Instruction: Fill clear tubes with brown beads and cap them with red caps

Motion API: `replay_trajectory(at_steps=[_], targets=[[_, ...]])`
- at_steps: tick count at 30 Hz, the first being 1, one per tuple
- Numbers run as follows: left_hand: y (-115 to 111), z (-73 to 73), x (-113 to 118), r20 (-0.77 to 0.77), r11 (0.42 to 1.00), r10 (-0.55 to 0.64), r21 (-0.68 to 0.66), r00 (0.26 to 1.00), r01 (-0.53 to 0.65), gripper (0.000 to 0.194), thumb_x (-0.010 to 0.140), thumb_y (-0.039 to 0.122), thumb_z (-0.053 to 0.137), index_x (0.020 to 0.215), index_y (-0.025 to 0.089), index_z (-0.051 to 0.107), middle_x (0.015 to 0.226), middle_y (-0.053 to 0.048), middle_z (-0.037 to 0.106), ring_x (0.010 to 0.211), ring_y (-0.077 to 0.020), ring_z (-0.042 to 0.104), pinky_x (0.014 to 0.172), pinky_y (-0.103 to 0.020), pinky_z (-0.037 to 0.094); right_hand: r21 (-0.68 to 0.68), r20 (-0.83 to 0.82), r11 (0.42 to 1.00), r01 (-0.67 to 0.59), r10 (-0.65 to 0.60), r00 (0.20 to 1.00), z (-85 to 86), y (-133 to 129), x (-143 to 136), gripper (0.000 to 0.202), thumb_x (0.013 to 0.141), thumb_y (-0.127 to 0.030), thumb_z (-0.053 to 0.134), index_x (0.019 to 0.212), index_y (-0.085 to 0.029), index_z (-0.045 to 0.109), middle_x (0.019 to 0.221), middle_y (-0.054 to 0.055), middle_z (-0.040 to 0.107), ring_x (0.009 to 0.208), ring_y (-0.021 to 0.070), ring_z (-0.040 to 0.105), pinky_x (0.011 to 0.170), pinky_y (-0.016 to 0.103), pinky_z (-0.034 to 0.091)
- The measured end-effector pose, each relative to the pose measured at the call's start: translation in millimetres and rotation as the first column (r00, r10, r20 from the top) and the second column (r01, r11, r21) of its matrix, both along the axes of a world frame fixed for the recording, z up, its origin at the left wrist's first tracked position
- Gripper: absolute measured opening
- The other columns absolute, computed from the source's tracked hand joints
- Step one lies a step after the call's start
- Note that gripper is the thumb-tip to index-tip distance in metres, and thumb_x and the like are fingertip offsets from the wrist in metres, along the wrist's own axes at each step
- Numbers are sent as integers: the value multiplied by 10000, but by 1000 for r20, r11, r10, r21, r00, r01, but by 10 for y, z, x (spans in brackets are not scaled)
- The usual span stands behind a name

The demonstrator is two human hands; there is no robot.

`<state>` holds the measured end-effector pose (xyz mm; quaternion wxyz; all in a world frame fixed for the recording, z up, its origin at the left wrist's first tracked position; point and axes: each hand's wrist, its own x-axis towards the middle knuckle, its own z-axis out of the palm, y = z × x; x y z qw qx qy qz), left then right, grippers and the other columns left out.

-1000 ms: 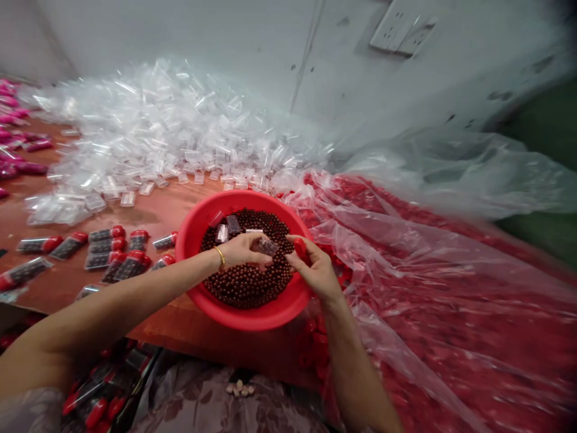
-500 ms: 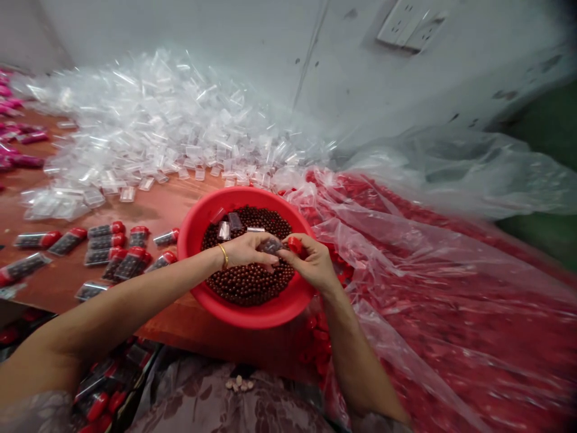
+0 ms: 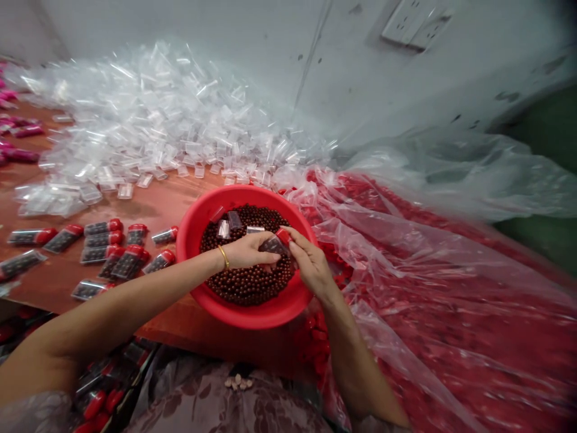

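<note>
My left hand [image 3: 253, 249] is closed around a small clear container [image 3: 273, 245] with dark beads showing inside. Pinched in the fingers of my right hand [image 3: 311, 261] is a red cap [image 3: 283, 236], which sits at the container's upper end; whether it is fully seated I cannot tell. Both hands are over a red basin [image 3: 252, 319] holding many dark brown beads [image 3: 243, 285]. Several clear containers [image 3: 223, 229] lie on the beads toward the back of the basin.
Capped bead containers [image 3: 128, 263] lie on the brown table [image 3: 157, 204] at the left. Behind is a large heap of clear containers [image 3: 157, 114]. Plastic sheeting [image 3: 428, 282] covers many red caps at the right. More capped containers [image 3: 94, 404] are below the table edge.
My right hand has brought the red cap onto the end of the bead container. Before, the cap was held just beside it. My left hand stays nearly in place.
</note>
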<state>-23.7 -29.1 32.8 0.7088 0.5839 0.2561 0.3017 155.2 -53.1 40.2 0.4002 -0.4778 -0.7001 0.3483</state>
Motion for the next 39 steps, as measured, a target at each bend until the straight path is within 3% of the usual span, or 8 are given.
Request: replay_trajectory(at_steps=[3, 7, 15, 19, 22, 29, 34, 39], targets=[[-29, 2, 7, -51, 996, 52, 69, 997, -48, 395, 702, 426, 684, 895, 140, 492, 638, 53, 517, 508, -68, 501, 492, -212, 435, 113, 110, 992, -53, 41, 993, -14, -28, -10, 401, 907, -327, 409, 1270, -240, 554, 1188, 32, 645, 1092, 204, 600, 968, 385, 475], [-57, 20, 3, -141, 975, 135, 197, 981, -106, 294, 725, 382, 636, 819, 140, 498, 616, 56, 492, 503, -60, 449, 491, -201, 383, 252, 296, 958, -136, 58, 953, -55, -69, 13, 480, 903, -234, 402, 1382, -221, 424, 1299, 66, 577, 1152, 206, 574, 979, 366, 471], [-101, 131, -58, -296, 946, 126, 323, 947, -25, 261, 702, 361, 626, 756, 133, 511, 604, 52, 484, 547, -76, 438, 511, -192, 342, 543, 524, 775, -325, -10, 852, -38, -147, 58, 617, 818, -106, 392, 1431, -116, 318, 780, 69, 699, 590, 177, 625, 553, 286, 521], [-109, 185, -24, -367, 955, 58, 291, 929, 55, 283, 735, 411, 590, 783, 141, 520, 569, 51, 493, 501, -85, 452, 483, -194, 331, 452, 253, 882, -131, 14, 967, 33, -56, 48, 350, 832, -221, 422, 1089, -174, 656, 714, 41, 669, 592, 163, 600, 565, 282, 489], [-105, 170, 2, -443, 893, 61, 424, 895, 149, 274, 718, 394, 623, 694, 141, 519, 551, 53, 463, 508, -74, 417, 497, -188, 322, 220, -119, 968, 118, -93, 989, 35, 52, -128, 356, 881, -348, 364, 828, -191, 678, 584, 3, 547, 516, 128, 510, 492, 251, 422], [-159, 92, -7, -508, 700, 169, 665, 844, 260, 226, 755, 328, 616, 777, 104, 598, 725, -34, 610, 631, -120, 528, 579, -208, 398, -329, -363, 939, -99, -29, 931, -89, 162, -469, 651, 870, -641, 210, 1308, -236, 471, 1070, 59, 593, 851, 159, 611, 752, 300, 504], [-199, 68, 2, -651, 601, 303, 698, 696, 391, 316, 785, 383, 581, 887, 88, 629, 749, -106, 668, 668, -198, 614, 586, -260, 424, -223, -214, 973, -58, 9, 977, -175, 158, -446, 644, 824, -670, 368, 1311, -267, 492, 1288, 50, 530, 1144, 199, 514, 1037, 381, 355], [-172, 197, 50, -600, 492, 469, 787, 648, 372, 274, 809, 400, 544, 810, 132, 602, 726, -75, 666, 663, -195, 627, 568, -258, 419, -124, -389, 992, 20, -67, 919, -45, 177, -473, 651, 859, -655, 209, 1189, -233, 579, 1234, 60, 585, 1108, 206, 544, 954, 380, 427]])
